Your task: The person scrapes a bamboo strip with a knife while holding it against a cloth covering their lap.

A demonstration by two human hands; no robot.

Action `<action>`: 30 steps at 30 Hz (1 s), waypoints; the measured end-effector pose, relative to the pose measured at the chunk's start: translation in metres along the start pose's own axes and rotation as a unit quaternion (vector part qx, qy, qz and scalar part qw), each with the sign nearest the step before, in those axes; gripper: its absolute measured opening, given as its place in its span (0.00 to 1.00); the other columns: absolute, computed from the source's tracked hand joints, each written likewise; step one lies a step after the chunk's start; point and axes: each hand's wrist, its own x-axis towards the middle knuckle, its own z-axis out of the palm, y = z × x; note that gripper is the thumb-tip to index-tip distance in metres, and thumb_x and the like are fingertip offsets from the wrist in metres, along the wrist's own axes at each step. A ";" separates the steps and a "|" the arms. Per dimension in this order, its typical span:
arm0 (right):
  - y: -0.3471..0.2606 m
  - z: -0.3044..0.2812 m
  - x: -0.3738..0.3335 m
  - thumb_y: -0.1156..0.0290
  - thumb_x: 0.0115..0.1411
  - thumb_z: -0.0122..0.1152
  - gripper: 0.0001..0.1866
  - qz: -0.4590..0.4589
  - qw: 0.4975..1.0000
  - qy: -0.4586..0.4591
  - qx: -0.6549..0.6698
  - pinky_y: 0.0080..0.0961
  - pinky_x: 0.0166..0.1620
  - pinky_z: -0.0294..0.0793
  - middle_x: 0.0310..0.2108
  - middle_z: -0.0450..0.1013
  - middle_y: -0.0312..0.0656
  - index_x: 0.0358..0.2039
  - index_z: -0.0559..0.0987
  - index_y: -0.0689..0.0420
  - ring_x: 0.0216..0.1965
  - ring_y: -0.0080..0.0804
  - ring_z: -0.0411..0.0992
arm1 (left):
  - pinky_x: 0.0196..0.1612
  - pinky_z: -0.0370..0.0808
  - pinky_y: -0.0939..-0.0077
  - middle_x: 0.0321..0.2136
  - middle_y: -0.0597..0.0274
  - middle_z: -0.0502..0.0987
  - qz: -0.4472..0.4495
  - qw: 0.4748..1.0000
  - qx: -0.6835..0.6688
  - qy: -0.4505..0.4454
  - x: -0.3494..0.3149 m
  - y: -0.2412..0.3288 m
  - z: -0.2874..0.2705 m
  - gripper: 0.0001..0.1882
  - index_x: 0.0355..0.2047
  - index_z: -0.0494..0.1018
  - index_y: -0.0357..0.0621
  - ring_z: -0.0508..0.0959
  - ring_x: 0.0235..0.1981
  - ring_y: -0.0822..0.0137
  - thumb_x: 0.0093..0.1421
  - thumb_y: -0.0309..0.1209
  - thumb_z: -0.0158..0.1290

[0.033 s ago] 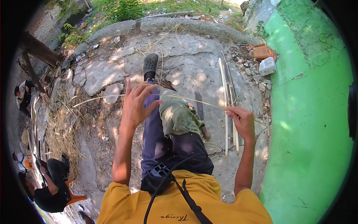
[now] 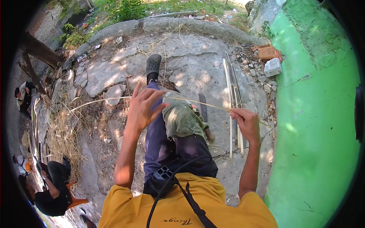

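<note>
Dark script lettering (image 2: 176,220) crosses the yellow T-shirt (image 2: 173,207) — right hand (image 2: 246,121) fingers clamped on a thin bamboo strip (image 2: 201,102), left hand (image 2: 142,108) fingers spread apart at it.

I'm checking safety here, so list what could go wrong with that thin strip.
1. The thin strip might nick or splinter the bare left hand, spread open at it.
2. Its left end reaches past that hand with no visible support, so it may flex or swing.
3. The right hand pinches it near its other end; a loose pinch could let it slip.
</note>
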 end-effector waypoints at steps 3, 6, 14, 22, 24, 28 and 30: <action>0.001 -0.001 0.005 0.75 0.63 0.67 0.08 0.000 0.997 -0.032 0.064 0.30 0.33 0.78 0.31 0.84 0.44 0.42 0.87 0.61 0.29 0.30 0.83 | 0.50 0.78 0.64 0.32 0.63 0.83 -0.024 0.995 -0.039 -0.086 0.001 0.010 -0.003 0.11 0.43 0.82 0.48 0.84 0.37 0.60 0.62 0.36 0.65; 0.001 -0.007 0.007 0.77 0.64 0.67 0.07 -0.015 0.987 -0.086 0.135 0.26 0.31 0.78 0.29 0.84 0.44 0.41 0.87 0.63 0.28 0.26 0.83 | 0.33 0.76 0.66 0.26 0.60 0.82 -0.015 0.985 -0.165 -0.050 -0.003 -0.001 -0.005 0.07 0.34 0.82 0.42 0.83 0.28 0.59 0.63 0.32 0.64; -0.025 -0.005 0.013 0.71 0.64 0.71 0.06 0.013 0.996 -0.062 0.068 0.24 0.27 0.73 0.22 0.81 0.41 0.38 0.88 0.60 0.21 0.25 0.77 | 0.30 0.78 0.70 0.27 0.56 0.84 -0.138 0.975 -0.155 -0.081 -0.009 0.021 -0.021 0.08 0.34 0.85 0.38 0.84 0.24 0.64 0.62 0.32 0.67; -0.024 -0.008 0.014 0.71 0.62 0.73 0.06 0.002 0.998 0.059 0.015 0.25 0.28 0.72 0.29 0.83 0.42 0.36 0.88 0.60 0.22 0.28 0.75 | 0.39 0.79 0.63 0.34 0.59 0.85 -0.189 0.981 -0.034 -0.003 -0.021 -0.005 -0.035 0.18 0.40 0.81 0.44 0.85 0.35 0.60 0.57 0.42 0.71; -0.004 -0.015 0.007 0.71 0.63 0.72 0.07 0.033 0.996 0.086 0.009 0.25 0.29 0.73 0.29 0.84 0.43 0.37 0.88 0.61 0.24 0.27 0.76 | 0.55 0.75 0.54 0.39 0.59 0.84 -0.252 0.966 -0.013 -0.062 -0.024 -0.022 -0.044 0.22 0.46 0.80 0.47 0.84 0.45 0.57 0.56 0.44 0.71; 0.019 -0.026 0.000 0.71 0.66 0.70 0.08 0.086 0.991 0.098 0.016 0.23 0.29 0.71 0.30 0.83 0.42 0.41 0.89 0.62 0.25 0.21 0.75 | 0.77 0.46 0.44 0.71 0.56 0.65 -0.206 0.955 0.209 0.033 -0.042 -0.060 -0.046 0.45 0.74 0.61 0.57 0.59 0.75 0.51 0.59 0.38 0.69; 0.038 -0.027 0.000 0.71 0.67 0.69 0.09 0.098 0.984 0.146 0.022 0.22 0.28 0.69 0.30 0.83 0.40 0.43 0.89 0.61 0.25 0.19 0.73 | 0.78 0.43 0.43 0.74 0.55 0.60 -0.229 0.956 0.173 0.064 -0.048 -0.068 -0.041 0.48 0.76 0.56 0.56 0.55 0.77 0.51 0.59 0.38 0.68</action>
